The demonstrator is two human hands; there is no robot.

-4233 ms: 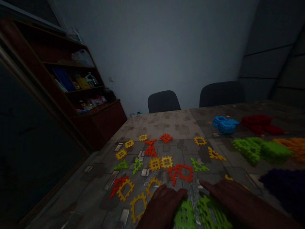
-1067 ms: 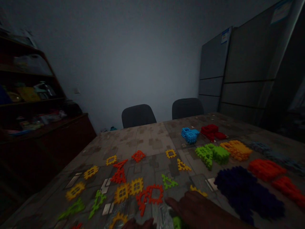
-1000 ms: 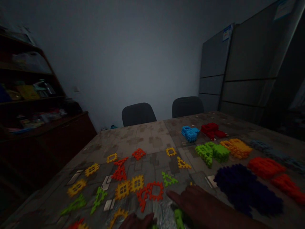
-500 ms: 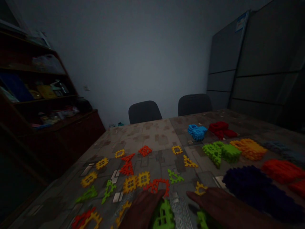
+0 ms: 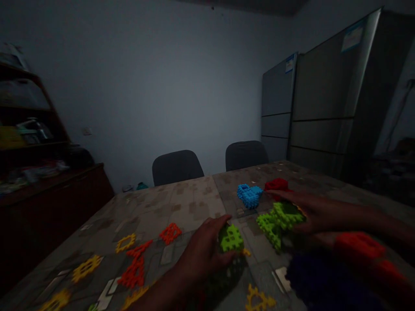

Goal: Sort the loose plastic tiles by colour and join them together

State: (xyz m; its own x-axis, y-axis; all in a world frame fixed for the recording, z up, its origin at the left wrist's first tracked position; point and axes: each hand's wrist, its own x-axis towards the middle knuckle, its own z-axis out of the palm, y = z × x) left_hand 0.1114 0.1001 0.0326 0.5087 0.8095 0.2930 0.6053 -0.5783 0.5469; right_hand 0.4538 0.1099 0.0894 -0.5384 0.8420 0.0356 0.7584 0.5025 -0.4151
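Observation:
My left hand (image 5: 203,247) is closed around a small stack of lime-green toothed building pieces (image 5: 231,238), held over the middle of the table. At the right, my right hand (image 5: 309,209) grips another stack of green building pieces (image 5: 287,216) between thumb and fingers. That stack is right beside a pile of green triangular pieces (image 5: 269,229); whether it is lifted clear of the table I cannot tell. Just beyond lie blue pieces (image 5: 249,195) and red pieces (image 5: 275,185), the red partly covered by my right fingers.
Dark blue pieces (image 5: 324,276) and orange-red pieces (image 5: 359,245) lie at the near right. Loose yellow pieces (image 5: 86,268) and red-orange pieces (image 5: 170,233) are spread over the left of the patterned table (image 5: 181,203). Two chairs (image 5: 177,167) stand behind it.
The view has swung to the right. Both hands have moved up and forward from the near edge; my right hand now has a green stack at the green pile, and my left holds green pieces raised.

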